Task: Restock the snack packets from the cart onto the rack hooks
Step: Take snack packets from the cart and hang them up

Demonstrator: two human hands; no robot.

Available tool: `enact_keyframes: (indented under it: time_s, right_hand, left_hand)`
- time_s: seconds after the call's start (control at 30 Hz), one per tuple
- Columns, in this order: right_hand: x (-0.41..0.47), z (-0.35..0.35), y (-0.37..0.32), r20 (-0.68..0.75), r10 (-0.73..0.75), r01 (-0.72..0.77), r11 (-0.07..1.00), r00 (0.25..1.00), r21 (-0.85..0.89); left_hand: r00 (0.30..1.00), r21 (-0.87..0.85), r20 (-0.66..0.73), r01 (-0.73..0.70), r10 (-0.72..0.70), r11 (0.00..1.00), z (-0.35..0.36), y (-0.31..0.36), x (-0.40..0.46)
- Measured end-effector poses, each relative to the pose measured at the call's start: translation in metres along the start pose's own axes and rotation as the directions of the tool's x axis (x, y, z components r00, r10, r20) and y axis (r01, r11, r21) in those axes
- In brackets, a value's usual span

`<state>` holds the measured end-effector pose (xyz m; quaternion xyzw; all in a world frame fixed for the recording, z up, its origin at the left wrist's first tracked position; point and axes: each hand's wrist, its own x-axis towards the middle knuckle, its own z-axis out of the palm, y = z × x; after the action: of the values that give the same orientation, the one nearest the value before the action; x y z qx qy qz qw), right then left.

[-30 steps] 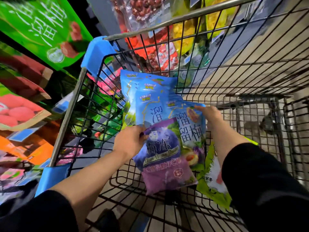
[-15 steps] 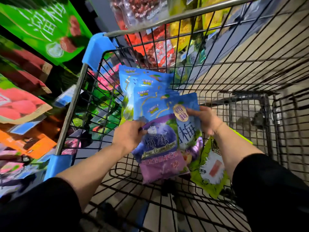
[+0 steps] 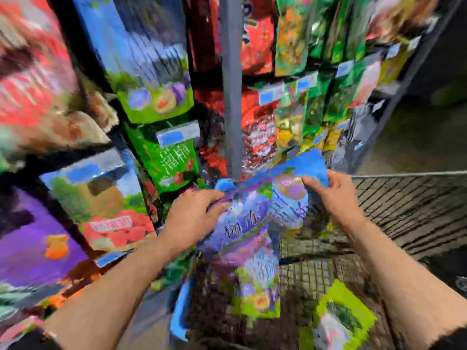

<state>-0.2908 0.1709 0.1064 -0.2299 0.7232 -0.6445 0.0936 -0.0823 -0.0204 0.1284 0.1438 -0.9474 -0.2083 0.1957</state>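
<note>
The whole view is smeared and blocky, so print and edges are hard to read; the left hand [image 3: 194, 218] grips the purple-blue snack packets [image 3: 255, 223] at their left side, fingers curled over them; the right hand [image 3: 333, 195] pinches their blue top corner; how many packets are in the bundle cannot be told; they hang above the wire cart [image 3: 404, 210], where one green packet [image 3: 338, 322] lies; the rack [image 3: 231, 84] stands behind.

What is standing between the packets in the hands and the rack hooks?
Nothing visible. Left hand and right hand hold the blue-purple packets before the rack; the hooks are too blurred to see.
</note>
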Motion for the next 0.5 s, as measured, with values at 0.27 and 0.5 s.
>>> enact_keyframes:
  time_s: [0.27, 0.5]
  right_hand:
    - [0.007, 0.081, -0.167, -0.161, -0.296, 0.305, 0.952, 0.942, 0.036]
    - [0.037, 0.163, -0.216, -0.246, -0.173, 0.231, 0.945, 0.954, 0.230]
  left_hand:
    - [0.944, 0.111, -0.280, -0.150, 0.175, 0.983, -0.173, -0.015, 0.009]
    - [0.913, 0.161, -0.340, -0.180, 0.226, 0.970, -0.249, -0.038, 0.006]
